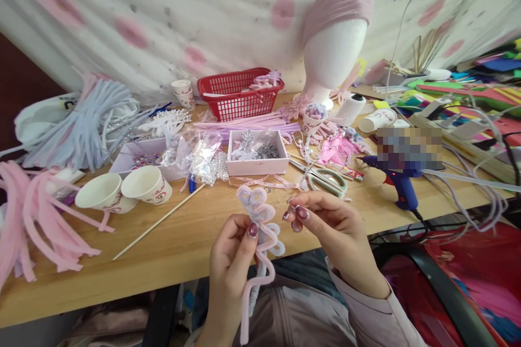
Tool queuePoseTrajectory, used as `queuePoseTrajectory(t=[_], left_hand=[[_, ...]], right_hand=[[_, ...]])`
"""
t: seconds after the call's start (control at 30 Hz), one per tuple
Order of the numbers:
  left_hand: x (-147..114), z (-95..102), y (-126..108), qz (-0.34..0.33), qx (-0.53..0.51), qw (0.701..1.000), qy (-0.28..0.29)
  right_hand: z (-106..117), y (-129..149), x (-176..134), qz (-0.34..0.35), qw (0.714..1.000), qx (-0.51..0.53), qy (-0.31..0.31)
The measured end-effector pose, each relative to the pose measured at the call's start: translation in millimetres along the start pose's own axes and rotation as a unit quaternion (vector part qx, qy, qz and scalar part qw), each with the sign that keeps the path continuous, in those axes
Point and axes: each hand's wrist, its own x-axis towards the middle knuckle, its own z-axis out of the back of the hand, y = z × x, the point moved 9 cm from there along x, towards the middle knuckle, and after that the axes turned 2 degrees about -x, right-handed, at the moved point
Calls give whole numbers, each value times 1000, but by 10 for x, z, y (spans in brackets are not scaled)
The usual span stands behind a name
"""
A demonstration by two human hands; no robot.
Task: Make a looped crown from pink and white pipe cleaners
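My left hand pinches a pipe cleaner piece between thumb and fingers, just over the table's front edge. Its pink stem bends in waves, with pale lavender loops at the top and right side. To its right, my right hand is raised, thumb and fingertips pressed together. Anything between those fingertips is too small to make out, and they do not touch the piece. Beyond my hands lie scissors with pale green handles and a pink measuring tape.
A blue glue gun rests at right, cables trailing. White boxes of beads, paper cups, a wooden stick and pink pipe cleaners spread leftward. Behind stand a red basket and a foam head.
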Motion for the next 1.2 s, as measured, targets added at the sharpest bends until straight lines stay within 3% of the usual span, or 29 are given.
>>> queuePoseTrajectory(t=[0.23,0.37,0.53,0.67,0.8,0.87,0.93,1.0,1.2], left_hand=[[39,55,-57,-7,2,1000,-6],[211,269,-154,-34,107,993,-38],[413,374,-221,-91,366,925,-40],[423,391,-351,-152,447,877,-87],[189,222,-640,-259,479,832,-102],[14,49,-779,-322,425,844,-57],[-83,-62,-829,-324,362,874,-17],[-127,-155,-837,-321,345,882,10],[-135,-258,-809,-359,384,849,56]], right_hand=[[-76,1,14,-1,999,11,35],[-74,-98,55,-45,998,47,23],[-88,-267,63,-114,988,104,-11],[-204,-310,30,-146,978,148,25],[-268,-326,-15,-167,972,159,46],[-284,-329,-35,-172,973,148,49],[-309,-318,-50,-170,974,137,56],[-343,-300,-61,-166,975,134,65],[-396,-280,-92,-167,973,138,78]])
